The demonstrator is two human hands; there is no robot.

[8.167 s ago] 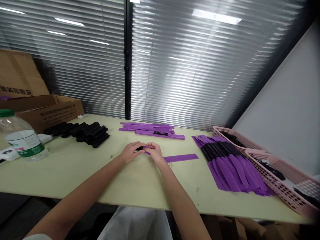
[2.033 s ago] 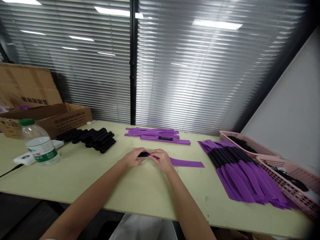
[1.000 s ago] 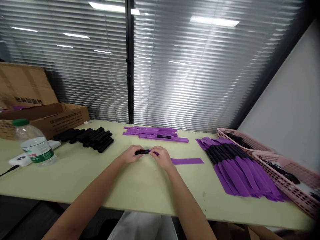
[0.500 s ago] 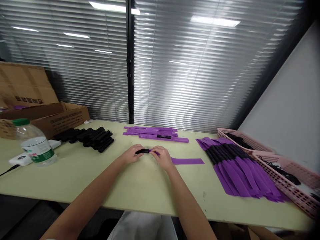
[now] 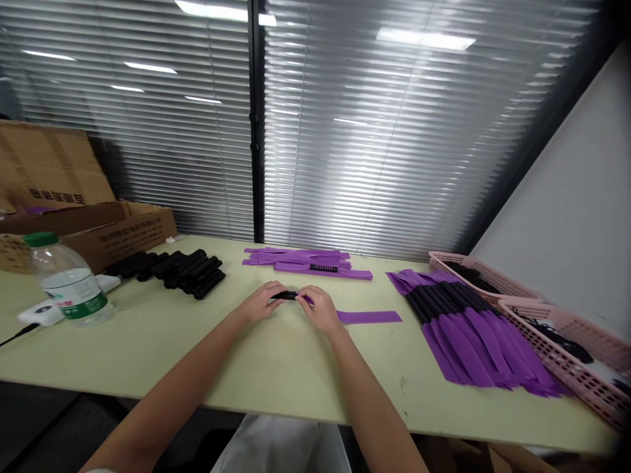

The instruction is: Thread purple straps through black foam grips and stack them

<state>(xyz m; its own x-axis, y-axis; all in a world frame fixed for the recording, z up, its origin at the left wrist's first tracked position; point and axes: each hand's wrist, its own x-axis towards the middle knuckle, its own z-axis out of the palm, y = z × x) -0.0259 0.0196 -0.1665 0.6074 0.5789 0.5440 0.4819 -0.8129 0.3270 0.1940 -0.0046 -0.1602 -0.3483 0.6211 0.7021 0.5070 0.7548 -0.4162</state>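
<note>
My left hand [image 5: 263,301] is closed on a short black ribbed sleeve [image 5: 286,295], held just above the table. My right hand [image 5: 319,307] pinches a purple strap [image 5: 371,317] close to the sleeve's right end. The strap's tail runs out to the right from under that hand and lies flat on the table. How far the strap sits inside the sleeve is hidden by my fingers. Beyond my hands lies a stack of purple straps [image 5: 296,257], the front one carrying a black ribbed sleeve [image 5: 324,268].
Black sleeves [image 5: 190,270] are heaped at left, near a water bottle [image 5: 73,289], a white device [image 5: 42,314] and a cardboard box [image 5: 133,233]. At right, sleeved purple straps [image 5: 473,341] lie fanned beside two pink baskets [image 5: 552,341] holding black items. Window blinds [image 5: 374,131] rise behind the table.
Both hands keep their hold and stay in nearly the same place. The black sleeve has shifted very slightly upward and to the right.
</note>
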